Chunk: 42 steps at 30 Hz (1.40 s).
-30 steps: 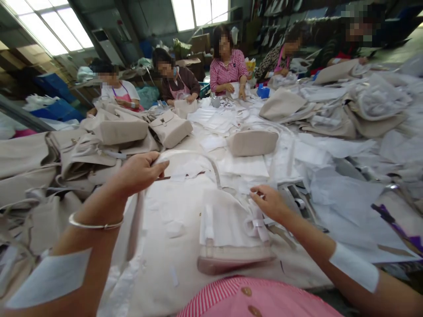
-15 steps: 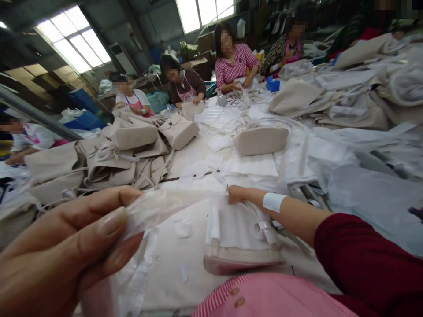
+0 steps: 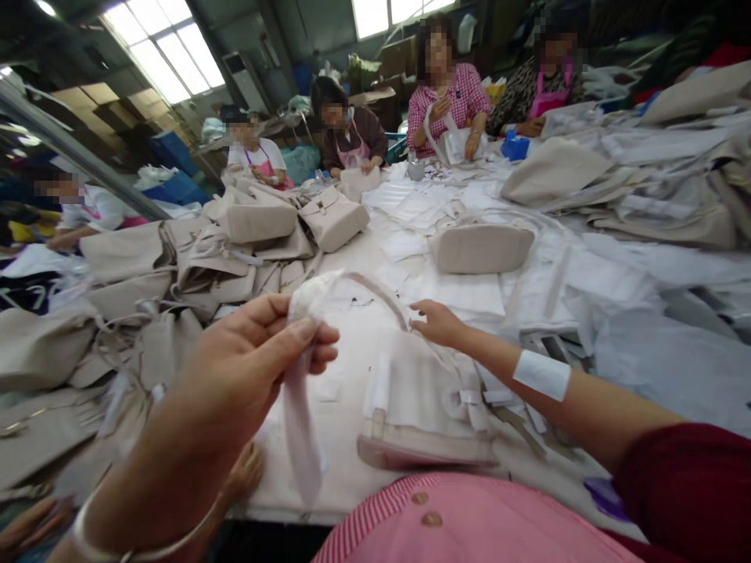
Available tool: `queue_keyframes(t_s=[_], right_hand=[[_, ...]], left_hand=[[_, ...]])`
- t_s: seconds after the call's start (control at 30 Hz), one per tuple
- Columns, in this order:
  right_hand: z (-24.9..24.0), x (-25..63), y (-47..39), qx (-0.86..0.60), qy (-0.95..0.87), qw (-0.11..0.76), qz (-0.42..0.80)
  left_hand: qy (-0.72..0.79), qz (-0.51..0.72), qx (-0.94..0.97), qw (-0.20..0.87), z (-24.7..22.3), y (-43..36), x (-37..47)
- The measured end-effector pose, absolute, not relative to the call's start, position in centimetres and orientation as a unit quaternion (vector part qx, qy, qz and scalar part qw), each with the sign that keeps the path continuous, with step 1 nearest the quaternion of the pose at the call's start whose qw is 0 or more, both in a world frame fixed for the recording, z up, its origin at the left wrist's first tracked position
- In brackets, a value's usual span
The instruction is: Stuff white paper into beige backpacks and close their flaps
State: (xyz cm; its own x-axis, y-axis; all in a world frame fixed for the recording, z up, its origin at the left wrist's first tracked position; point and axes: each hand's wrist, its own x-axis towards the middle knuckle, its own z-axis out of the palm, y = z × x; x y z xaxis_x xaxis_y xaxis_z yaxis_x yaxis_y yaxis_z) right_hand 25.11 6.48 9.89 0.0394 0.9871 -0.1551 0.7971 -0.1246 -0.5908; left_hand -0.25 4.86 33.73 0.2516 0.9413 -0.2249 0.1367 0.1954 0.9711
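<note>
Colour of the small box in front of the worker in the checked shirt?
The small box is bright blue, seen in the head view.

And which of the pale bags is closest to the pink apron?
The pale bag directly in front of the apron, with a white sheet over its upper part. The other bags lie farther off, heaped at both sides or farther back.

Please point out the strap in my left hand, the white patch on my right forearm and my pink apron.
Strap [image 3: 302,438], head view: hanging end.
White patch [image 3: 542,375], head view: middle.
Pink apron [image 3: 504,524], head view: front.
</note>
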Motion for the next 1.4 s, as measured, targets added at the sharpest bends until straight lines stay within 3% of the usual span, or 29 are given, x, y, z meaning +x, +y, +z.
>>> queue_keyframes(t_s=[0.13,0.23,0.43,0.6,0.67,0.77,0.9,1.03,1.13,1.23,1.4], right_hand=[[17.1,22.9,3.1,-0.532,-0.593,0.396,0.456],[20.5,19.9,1.1,-0.429,-0.588,0.417,0.544],[21.6,18.2,0.1,-0.486,-0.502,0.489,0.522],[22.0,19.1,-0.5,-0.467,-0.467,0.525,0.538],[21.9,19.0,-0.7,-0.470,-0.460,0.532,0.534],[21.2,18.4,-0.7,-0.453,-0.443,0.536,0.558],[20.4,17.6,-0.4,-0.420,-0.354,0.557,0.623],[19.3,15.8,-1.0,-0.483,-0.370,0.542,0.580],[18.0,14.0,-2.5,-0.498,-0.406,0.512,0.570],[16.9,12.6,-4.0,-0.472,-0.427,0.493,0.592],[16.2,11.5,-5.7,-0.502,-0.475,0.440,0.573]], left_hand=[[0.440,0.344,0.513,0.652,30.4,7.2,3.1],[0.389,0.358,0.492,0.692,28.9,7.8,5.6],[0.307,0.399,0.501,0.704,26.8,7.1,5.7],[0.288,0.171,0.517,0.788,22.1,4.0,1.8],[0.301,0.132,0.520,0.788,20.2,2.6,0.8],[0.334,0.161,0.565,0.737,18.4,1.3,0.1],[0.385,0.195,0.698,0.572,17.3,0.2,-1.1],[0.404,0.168,0.750,0.496,16.2,-0.3,-3.4],[0.331,0.103,0.712,0.611,16.2,0.4,-4.7],[0.252,0.119,0.576,0.768,17.6,2.7,-4.4],[0.316,0.137,0.346,0.873,19.8,8.1,0.2]])
